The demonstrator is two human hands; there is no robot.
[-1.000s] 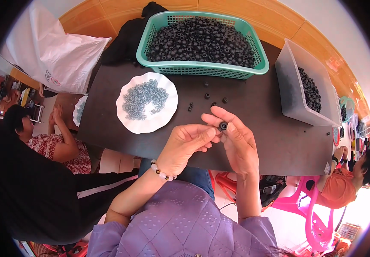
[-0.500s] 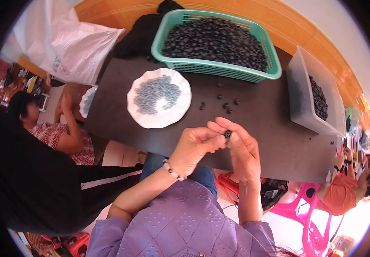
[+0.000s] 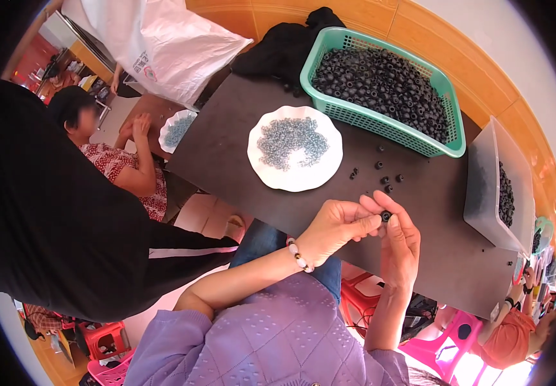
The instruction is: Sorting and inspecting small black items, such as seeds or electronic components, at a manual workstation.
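Observation:
A small round black part (image 3: 386, 217), with a hole in its middle, is pinched between the thumb and fingers of my right hand (image 3: 401, 243). My left hand (image 3: 334, 230), with a beaded bracelet at the wrist, meets it from the left. Its thumb and forefinger are pressed together at the part's edge; anything tiny between them is too small to make out. Beyond my hands stands a white wavy-rimmed plate (image 3: 262, 174) of small blue-grey translucent pieces (image 3: 292, 143). Several loose black parts (image 3: 384, 180) lie on the dark table right of the plate.
A green basket (image 3: 381, 122) heaped with black parts stands at the back. To the right is a clear plastic bin (image 3: 493, 215) with more. A white sack (image 3: 181, 45) hangs at back left. People sit on both sides; someone in black (image 3: 72, 212) is close at my left.
The whole view has swung and tilted, so the table, plate and basket sit further right. Both hands keep the same pinch around the black part.

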